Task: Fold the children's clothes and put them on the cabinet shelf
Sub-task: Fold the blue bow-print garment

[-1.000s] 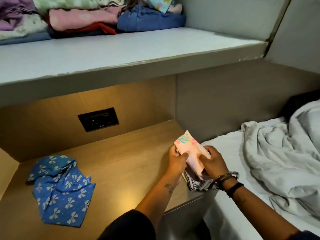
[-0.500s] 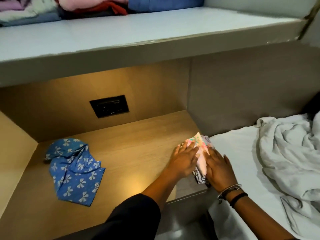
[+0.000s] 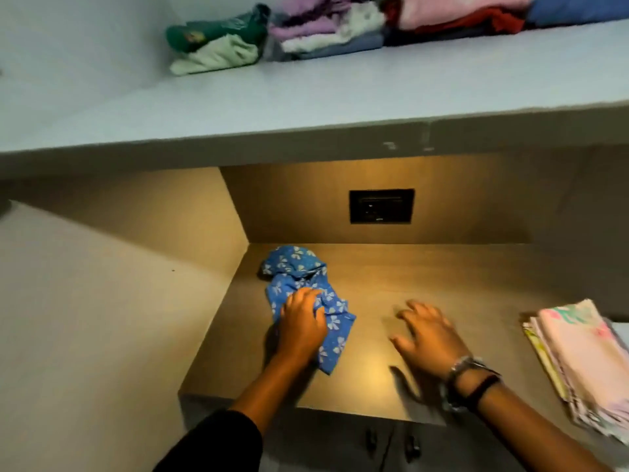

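Observation:
A crumpled blue garment with white bow prints (image 3: 299, 270) lies at the left of the lit wooden counter (image 3: 425, 277). My left hand (image 3: 301, 323) is on its near part, fingers curled into the cloth. My right hand (image 3: 425, 335) hovers just over the bare counter to the right, fingers spread, blurred, holding nothing. A folded pink printed garment (image 3: 578, 349) rests on a small stack at the counter's right edge. Above, the pale shelf (image 3: 306, 97) carries folded clothes (image 3: 357, 28) along its back.
A black wall socket (image 3: 381, 206) sits in the back panel of the niche. A side wall (image 3: 102, 301) closes the counter on the left. Cabinet doors with dark handles (image 3: 391, 441) are below the counter's front edge.
Both hands let go of the pink folded garment, which now lies on the right. The view swung left, and my left hand moved onto the blue garment.

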Available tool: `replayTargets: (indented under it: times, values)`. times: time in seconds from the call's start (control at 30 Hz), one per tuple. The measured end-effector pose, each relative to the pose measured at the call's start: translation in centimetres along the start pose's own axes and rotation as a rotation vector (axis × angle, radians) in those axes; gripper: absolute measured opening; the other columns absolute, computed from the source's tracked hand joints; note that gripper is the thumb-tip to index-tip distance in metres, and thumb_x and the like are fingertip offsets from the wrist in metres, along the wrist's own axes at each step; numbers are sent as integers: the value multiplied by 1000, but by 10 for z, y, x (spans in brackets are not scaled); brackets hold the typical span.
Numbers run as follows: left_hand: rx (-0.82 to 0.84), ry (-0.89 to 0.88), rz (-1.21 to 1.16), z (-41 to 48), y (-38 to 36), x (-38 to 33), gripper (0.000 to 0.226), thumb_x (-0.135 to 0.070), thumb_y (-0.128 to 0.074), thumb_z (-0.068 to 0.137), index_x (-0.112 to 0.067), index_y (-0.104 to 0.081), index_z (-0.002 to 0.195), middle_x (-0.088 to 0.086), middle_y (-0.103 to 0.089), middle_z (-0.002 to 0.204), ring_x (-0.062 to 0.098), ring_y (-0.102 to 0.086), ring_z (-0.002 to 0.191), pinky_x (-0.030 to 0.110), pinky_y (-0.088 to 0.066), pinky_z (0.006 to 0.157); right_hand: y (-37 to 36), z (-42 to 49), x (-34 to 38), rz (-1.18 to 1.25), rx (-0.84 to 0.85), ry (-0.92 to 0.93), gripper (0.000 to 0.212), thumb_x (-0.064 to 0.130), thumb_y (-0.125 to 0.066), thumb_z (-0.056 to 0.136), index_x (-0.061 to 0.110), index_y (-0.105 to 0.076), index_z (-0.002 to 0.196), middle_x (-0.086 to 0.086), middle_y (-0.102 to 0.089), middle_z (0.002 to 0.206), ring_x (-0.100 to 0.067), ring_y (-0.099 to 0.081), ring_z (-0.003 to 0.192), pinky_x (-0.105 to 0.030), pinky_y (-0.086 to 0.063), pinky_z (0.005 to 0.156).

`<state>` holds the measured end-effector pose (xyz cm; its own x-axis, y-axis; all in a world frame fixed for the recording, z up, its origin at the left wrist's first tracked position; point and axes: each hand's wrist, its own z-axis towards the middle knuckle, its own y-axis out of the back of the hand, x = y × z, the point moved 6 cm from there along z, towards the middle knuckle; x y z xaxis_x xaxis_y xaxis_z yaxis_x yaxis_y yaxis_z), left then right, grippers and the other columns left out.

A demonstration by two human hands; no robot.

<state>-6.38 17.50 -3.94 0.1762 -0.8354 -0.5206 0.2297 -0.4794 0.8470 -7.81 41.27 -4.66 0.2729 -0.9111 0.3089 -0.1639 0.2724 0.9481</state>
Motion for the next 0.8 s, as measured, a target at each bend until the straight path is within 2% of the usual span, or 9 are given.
replayTargets:
  times: [0.13,0.2,0.27,0.4,0.5,0.57,0.63,0.7,0.8]
  values:
    - [203,235,195,21,22,70,78,-45,-65,85,-16,-29,149,11,-37,149,33,-37,136,44,-34,111,-46,73,94,5,136,66,55,51,-60,81,19,-52,124,-8,-54,128,-31,-49,120,-40,-42,97]
    - [239,266,146,20,22,88,59,-47,-63,85,-22,-45,136,8,-52,132,33,-52,120,45,-45,100,-58,94,118,-7,116,25,42,41,-59,83,17,-55,116,-9,-55,119,-32,-50,114,-41,-44,92]
    - [215,307,27,18,21,95,19,-41,-54,90,-26,-58,100,5,-64,100,28,-62,89,45,-54,82,-60,105,122,-12,52,-35,26,26,-54,85,16,-59,109,-9,-59,114,-32,-53,110,-41,-46,89]
    - [322,350,-120,9,9,107,22,-42,-56,88,-25,-53,74,-4,-61,72,11,-56,63,28,-45,56,-52,90,86,52,28,-170,12,24,-55,83,20,-62,93,-9,-69,104,-31,-63,95,-35,-49,77]
    - [548,282,-189,-10,-2,114,14,-33,-70,84,-24,-62,77,4,-70,79,-1,-61,59,16,-39,46,-46,51,37,-36,128,-274,23,44,-54,83,22,-57,89,-6,-70,106,-28,-66,95,-31,-47,72]
    - [606,244,-235,-14,-3,118,27,-38,-75,81,-12,-69,79,5,-73,82,-3,-66,60,19,-37,39,-37,29,19,-164,234,-323,28,50,-51,83,25,-56,95,-4,-69,110,-25,-65,97,-30,-47,73]
    - [516,268,-254,-6,6,120,38,-58,-71,75,-22,-66,84,-5,-74,75,-3,-66,64,15,-40,48,-25,23,17,-288,308,-337,35,50,-50,82,27,-58,107,-2,-66,114,-24,-62,100,-31,-47,77]
    - [345,247,-66,8,17,121,63,-73,-60,67,-27,-54,109,-10,-60,101,13,-63,94,26,-47,70,-11,32,31,-356,299,-301,43,48,-52,79,27,-55,116,-3,-59,119,-25,-56,107,-36,-47,83]
    - [377,99,47,16,6,111,47,-64,-64,71,-36,-55,107,-10,-51,113,16,-52,108,40,-50,90,-8,65,86,-200,195,-81,64,52,-59,75,25,-43,131,-4,-50,128,-25,-49,116,-42,-46,94]
